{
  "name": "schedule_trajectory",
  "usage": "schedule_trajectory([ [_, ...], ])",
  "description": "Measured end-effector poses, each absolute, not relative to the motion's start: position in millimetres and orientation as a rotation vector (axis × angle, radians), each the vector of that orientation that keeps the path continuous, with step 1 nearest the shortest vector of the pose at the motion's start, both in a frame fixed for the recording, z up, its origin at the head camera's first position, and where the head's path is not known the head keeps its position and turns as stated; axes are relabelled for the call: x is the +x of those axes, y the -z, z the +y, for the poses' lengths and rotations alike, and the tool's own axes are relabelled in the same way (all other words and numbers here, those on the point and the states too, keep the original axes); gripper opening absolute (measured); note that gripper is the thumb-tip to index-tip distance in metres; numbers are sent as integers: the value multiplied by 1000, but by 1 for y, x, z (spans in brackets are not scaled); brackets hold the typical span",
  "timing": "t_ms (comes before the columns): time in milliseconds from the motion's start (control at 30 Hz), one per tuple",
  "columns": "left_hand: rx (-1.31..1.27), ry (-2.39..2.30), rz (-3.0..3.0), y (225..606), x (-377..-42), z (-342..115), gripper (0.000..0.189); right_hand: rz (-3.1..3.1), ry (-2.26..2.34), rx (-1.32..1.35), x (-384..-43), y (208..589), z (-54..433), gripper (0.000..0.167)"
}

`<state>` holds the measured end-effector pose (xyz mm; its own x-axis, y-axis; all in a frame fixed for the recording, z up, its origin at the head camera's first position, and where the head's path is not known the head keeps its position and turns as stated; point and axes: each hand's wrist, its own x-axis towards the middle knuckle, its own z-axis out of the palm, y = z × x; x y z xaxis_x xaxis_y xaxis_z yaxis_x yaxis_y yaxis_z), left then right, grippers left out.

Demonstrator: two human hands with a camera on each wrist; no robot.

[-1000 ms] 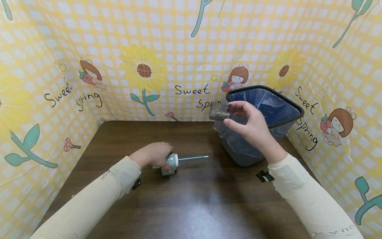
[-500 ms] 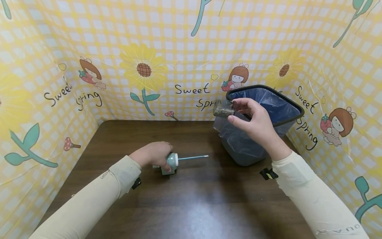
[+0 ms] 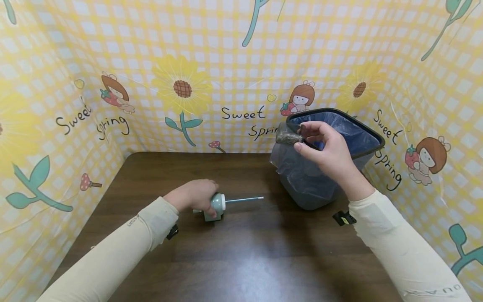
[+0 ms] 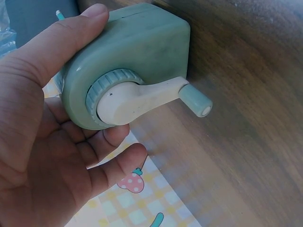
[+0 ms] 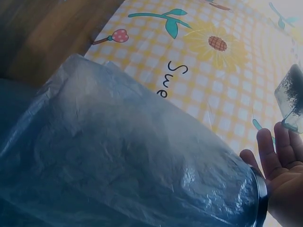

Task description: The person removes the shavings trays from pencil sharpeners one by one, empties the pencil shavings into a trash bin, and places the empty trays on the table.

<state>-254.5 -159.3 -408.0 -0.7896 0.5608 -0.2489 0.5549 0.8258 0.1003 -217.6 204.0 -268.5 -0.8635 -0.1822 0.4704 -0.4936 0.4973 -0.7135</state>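
Note:
My left hand [image 3: 194,195] grips a green crank pencil sharpener [image 3: 218,205] resting on the table. In the left wrist view the thumb lies across its top, with fingers round its lower side; the white crank [image 4: 142,97] with its green knob points away from the palm. A light blue pencil [image 3: 244,199] sticks out of the sharpener toward the right. Raised at the bin's near left rim, my right hand [image 3: 330,153] pinches a small clear shavings drawer [image 3: 288,136] between thumb and fingers. Dark grey shavings lie inside it. The drawer is partly cut off in the right wrist view.
A dark-rimmed waste bin [image 3: 310,202] stands at the table's back right, lined with a clear plastic bag [image 5: 132,142] folded over its rim. Patterned yellow check cloth [image 3: 234,84] walls the brown table [image 3: 241,243] at the back and sides.
My right hand has shifted a little to the right with the shavings drawer, closer over the bin's rim. The left hand, sharpener and pencil stay in place.

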Motion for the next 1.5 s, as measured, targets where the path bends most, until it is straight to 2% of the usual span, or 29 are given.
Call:
schedule_trajectory([
  [1067, 845, -40, 2736, 408, -254, -159, 77, -2422, -1236, 490, -223, 259, 223, 47],
  [1500, 878, -11, 2752, 408, -254, -159, 72, -2416, -1209, 466, -228, 257, 233, 49],
])
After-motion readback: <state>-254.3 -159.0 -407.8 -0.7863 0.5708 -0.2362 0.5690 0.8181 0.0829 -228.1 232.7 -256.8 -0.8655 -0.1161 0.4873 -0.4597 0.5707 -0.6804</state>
